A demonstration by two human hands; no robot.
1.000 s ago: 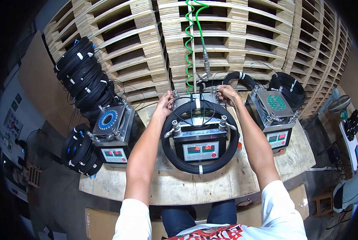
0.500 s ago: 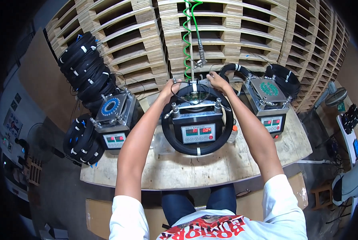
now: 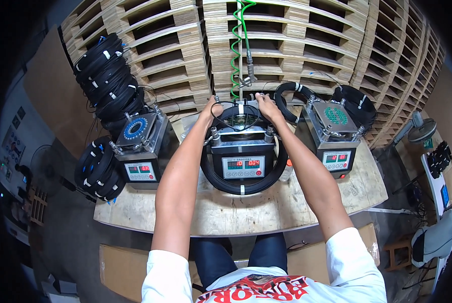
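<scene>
Directly in front of me stands the middle test machine (image 3: 226, 165), a black box with a red-lit display and a metal clamp top. A large coil of black cable (image 3: 242, 190) hangs round its body, and a thin black loop lies over its top. My left hand (image 3: 214, 108) is closed on the clamp knob (image 3: 216, 99) at the machine's far left corner. At the far right corner, my right hand (image 3: 268, 107) has its fingers curled at another clamp knob, mostly covering it. Two nearer clamp posts (image 3: 269, 132) stand untouched.
Similar machines stand left (image 3: 140, 164) and right (image 3: 335, 157) on the wooden table (image 3: 226, 217). Black cable coils (image 3: 105, 76) are stacked at far left. A green spiral hose (image 3: 234, 55) with an air gun (image 3: 249, 73) hangs before wooden pallets (image 3: 281, 38). An orange-capped bottle (image 3: 288, 169) is beside the coil.
The whole view has shifted slightly, so the machines sit a little further left. Both hands remain at the far corners of the middle machine, with small finger movement at the knobs.
</scene>
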